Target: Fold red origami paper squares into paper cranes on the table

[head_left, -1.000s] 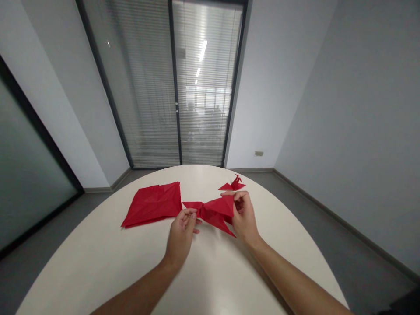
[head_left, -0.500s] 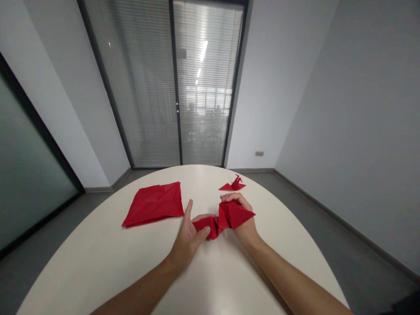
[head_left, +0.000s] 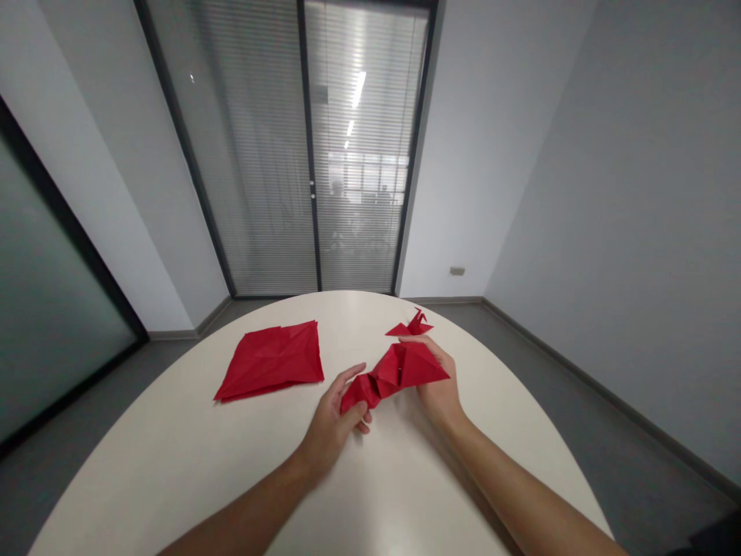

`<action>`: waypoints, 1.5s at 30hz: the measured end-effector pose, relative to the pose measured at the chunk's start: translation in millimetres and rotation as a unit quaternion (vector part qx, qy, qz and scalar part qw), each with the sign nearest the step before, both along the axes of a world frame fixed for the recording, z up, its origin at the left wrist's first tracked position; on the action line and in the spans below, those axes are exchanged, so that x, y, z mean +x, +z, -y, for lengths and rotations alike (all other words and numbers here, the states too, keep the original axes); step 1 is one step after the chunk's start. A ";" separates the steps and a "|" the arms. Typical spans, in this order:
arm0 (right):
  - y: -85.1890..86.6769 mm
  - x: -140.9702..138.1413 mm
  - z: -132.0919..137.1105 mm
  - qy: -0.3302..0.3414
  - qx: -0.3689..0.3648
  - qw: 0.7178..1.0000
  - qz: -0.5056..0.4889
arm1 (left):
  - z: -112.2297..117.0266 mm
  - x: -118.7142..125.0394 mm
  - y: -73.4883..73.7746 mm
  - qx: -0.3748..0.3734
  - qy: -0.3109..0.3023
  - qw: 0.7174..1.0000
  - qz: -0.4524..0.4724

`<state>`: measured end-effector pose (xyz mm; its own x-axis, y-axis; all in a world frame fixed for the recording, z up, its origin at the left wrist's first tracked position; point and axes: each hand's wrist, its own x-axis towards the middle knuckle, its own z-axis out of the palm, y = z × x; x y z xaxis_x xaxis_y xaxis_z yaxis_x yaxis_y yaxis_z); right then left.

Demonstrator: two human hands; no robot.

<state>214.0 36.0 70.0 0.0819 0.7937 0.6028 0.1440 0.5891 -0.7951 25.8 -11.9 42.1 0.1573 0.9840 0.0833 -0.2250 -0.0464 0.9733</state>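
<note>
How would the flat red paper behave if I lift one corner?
The flat red paper would probably bend easily, since it looks thin and creased. Its layers might slide apart, because their edges do not quite line up. It seems unlikely to roll, lying broad and low on the table.

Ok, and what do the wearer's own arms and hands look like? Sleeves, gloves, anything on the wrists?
Left hand and right hand: bare, no gloves. Left forearm and right forearm: no sleeves in view, no watch or bracelet. No rings seen, though some fingers are hidden.
</note>
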 end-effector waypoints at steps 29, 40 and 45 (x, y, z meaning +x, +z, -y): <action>-12.4 -16.4 5.2 0.147 -0.113 0.982 0.039 | -9.2 -1.2 -9.9 0.052 0.075 0.994 0.059; -19.3 -16.3 3.3 0.157 -0.077 0.984 -0.012 | -7.2 3.8 -8.1 -0.065 0.003 0.981 0.184; -13.7 -17.9 10.5 0.191 -0.069 0.979 -0.016 | -6.6 4.8 -8.4 -0.094 -0.081 0.963 0.241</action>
<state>196.1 25.4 56.4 -0.2199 0.8435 0.4900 -0.0929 0.4819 -0.8713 30.7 -5.2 33.7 0.2975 0.9547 0.0087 -0.6423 0.1934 0.7416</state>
